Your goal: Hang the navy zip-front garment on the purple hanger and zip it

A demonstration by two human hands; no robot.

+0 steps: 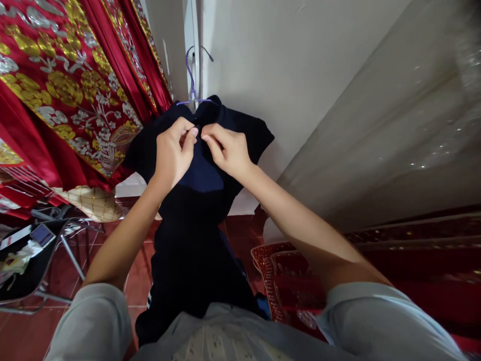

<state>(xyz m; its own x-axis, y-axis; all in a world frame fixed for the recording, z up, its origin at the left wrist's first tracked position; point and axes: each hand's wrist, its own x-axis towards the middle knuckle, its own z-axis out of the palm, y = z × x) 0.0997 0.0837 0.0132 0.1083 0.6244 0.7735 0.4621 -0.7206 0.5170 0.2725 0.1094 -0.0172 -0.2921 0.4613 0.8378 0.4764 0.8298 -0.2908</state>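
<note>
A dark navy, short-sleeved collared shirt hangs in front of me on a purple wire hanger, whose hook is up against the white wall edge. Just below the collar, my left hand pinches the shirt's front with thumb and forefinger. My right hand is closed the same way on the fabric slightly to the right, close to the left fingertips. Whatever small part of the shirt front lies between the fingertips is too small and dark to make out.
Red satin cloth with gold and silver embroidery hangs at the left. Below it, a black folding chair holds a phone and other items. Sheer sparkly fabric and red beaded cloth are on the right. The floor is red tile.
</note>
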